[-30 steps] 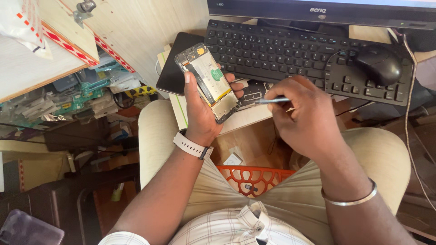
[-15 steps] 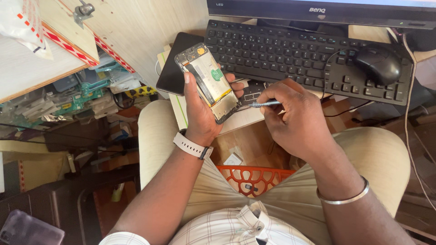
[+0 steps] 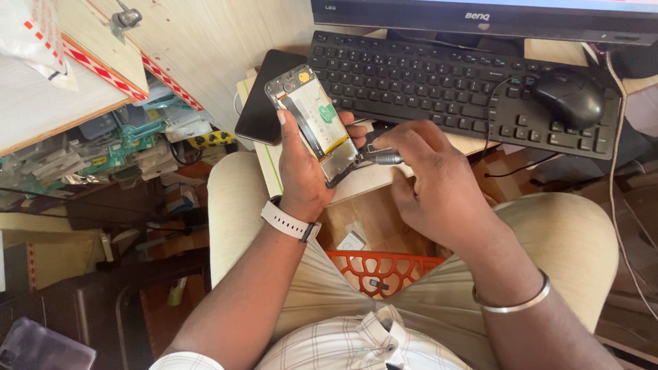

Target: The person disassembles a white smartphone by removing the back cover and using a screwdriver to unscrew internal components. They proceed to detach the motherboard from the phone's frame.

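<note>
The left hand (image 3: 301, 175) clamps its grip around the edges of an opened smartphone with bare yellow-striped battery (image 3: 315, 123), raised above the surface, while the right hand (image 3: 428, 178) pinches a slim metal screwdriver (image 3: 380, 158) at its lower corner; light, rigid, likely fragile inside, best held by its rim.

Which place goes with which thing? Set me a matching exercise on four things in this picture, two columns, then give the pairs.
Things:
1. opened smartphone with its back cover off
2. black computer mouse
3. orange plastic basket
4. white wristwatch

Places:
A. on the desk, right of the black keyboard
B. low down between the person's knees
C. held up in the left hand
D. strapped round the left wrist

Pairs: 1-C, 2-A, 3-B, 4-D
</note>
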